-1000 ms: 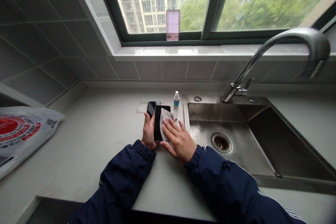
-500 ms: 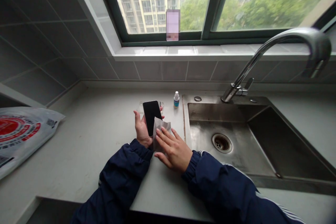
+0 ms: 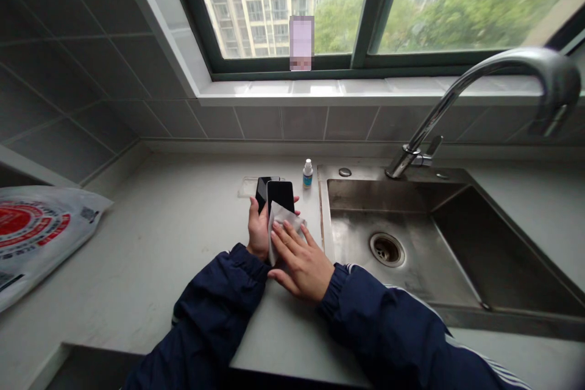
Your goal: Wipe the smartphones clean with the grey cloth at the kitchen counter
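My left hand [image 3: 259, 228] is wrapped round a smartphone [image 3: 280, 195] with a black screen, its thumb at the left edge and fingertips at the right edge. Over the phone's lower part lies a thin pale grey cloth [image 3: 284, 217]. My right hand [image 3: 299, 256] presses that cloth against the screen with its fingers laid flat and slightly apart. Just behind the phone a dark glossy flat piece [image 3: 261, 190] shows in part; what it is I cannot tell. Beside it on the counter lies a clear phone case [image 3: 247, 186], partly hidden.
A small white bottle with a blue label [image 3: 308, 175] stands near the sink's left edge. To the right is a steel sink [image 3: 411, 286] with a tall curved faucet [image 3: 450, 94]. A white and red plastic bag [image 3: 41, 231] lies at the far left of the counter [image 3: 150, 244].
The phone in my left hand has shifted right and turned more upright, uncovering the dark piece and clear case behind it. My right hand stays on the cloth, nearly in place.
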`<act>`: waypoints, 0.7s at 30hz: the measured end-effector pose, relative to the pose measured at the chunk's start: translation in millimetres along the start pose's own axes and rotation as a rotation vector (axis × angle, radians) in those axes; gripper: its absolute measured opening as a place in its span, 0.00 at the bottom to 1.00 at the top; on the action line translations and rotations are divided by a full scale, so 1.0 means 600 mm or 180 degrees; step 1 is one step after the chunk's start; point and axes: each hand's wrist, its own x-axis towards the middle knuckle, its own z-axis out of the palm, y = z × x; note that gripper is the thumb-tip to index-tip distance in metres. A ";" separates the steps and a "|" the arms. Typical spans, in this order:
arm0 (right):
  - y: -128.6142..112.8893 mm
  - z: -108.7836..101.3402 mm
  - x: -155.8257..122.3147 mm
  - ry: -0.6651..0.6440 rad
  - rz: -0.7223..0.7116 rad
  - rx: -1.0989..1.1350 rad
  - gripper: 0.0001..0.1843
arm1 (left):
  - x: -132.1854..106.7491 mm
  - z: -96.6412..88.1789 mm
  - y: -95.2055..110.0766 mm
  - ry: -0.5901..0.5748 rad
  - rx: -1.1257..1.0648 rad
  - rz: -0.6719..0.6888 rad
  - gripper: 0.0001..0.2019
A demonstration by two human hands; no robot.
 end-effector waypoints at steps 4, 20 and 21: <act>0.005 -0.004 0.002 0.0100 0.0056 -0.0107 0.40 | -0.004 0.008 -0.016 -0.0116 0.0096 0.0022 0.40; 0.043 -0.026 0.012 0.0990 0.0508 -0.0379 0.37 | -0.009 -0.006 -0.060 -0.0818 0.0781 0.0179 0.40; 0.045 -0.026 0.013 0.1016 0.0532 -0.0380 0.38 | -0.009 -0.007 -0.062 -0.0838 0.0836 0.0203 0.40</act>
